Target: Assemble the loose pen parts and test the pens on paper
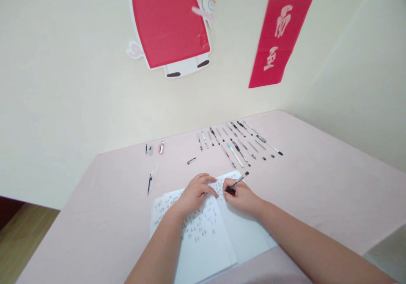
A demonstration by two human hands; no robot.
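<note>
An open notebook (209, 254) lies on the pink-covered table, its left page bearing rows of handwriting and its right page written on near the top. My left hand (198, 191) rests flat across the upper part of the notebook, fingers spread and pointing right. In my right hand (239, 196) is a pen (237, 181) with a clear barrel and dark end, gripped in a writing hold and tilted up to the right. Its tip is hidden by my fingers, over the upper right page. Beyond the notebook lies a small black pen cap (191, 161).
Several pens (241, 153) lie in two slanted rows at the back right of the table (120, 216). Disassembled pen parts (149, 184) and a pink-and-white item (161, 148) are at the left. A wall with a cartoon sticker (171, 26) and red banner (279, 30) stands behind.
</note>
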